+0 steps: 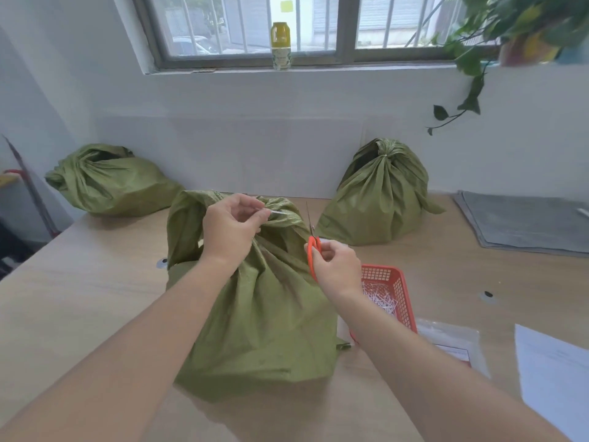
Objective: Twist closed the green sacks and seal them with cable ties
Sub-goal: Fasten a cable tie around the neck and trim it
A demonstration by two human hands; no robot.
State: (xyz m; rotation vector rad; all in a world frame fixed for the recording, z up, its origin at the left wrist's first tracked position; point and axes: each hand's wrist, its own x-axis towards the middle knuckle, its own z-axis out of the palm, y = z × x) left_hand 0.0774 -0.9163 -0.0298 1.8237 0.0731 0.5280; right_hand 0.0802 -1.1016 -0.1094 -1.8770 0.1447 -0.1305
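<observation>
My left hand (231, 228) pinches the tie tail (280, 213) on the near sack (255, 314); my right (334, 266) grips scissors (314, 247). The right sack (379, 199) looks tied; the left sack (111, 183) I can't tell.

Three green sacks stand on the table: the nearest sack (255, 314) is upright at centre, its neck gathered and twisted, with the white tail of a cable tie (280, 212) projecting from the bunched top. The rear right sack (379, 199) stands upright, neck cinched into a tight rosette. The rear left sack (108, 183) lies slumped, its mouth loosely twisted
</observation>
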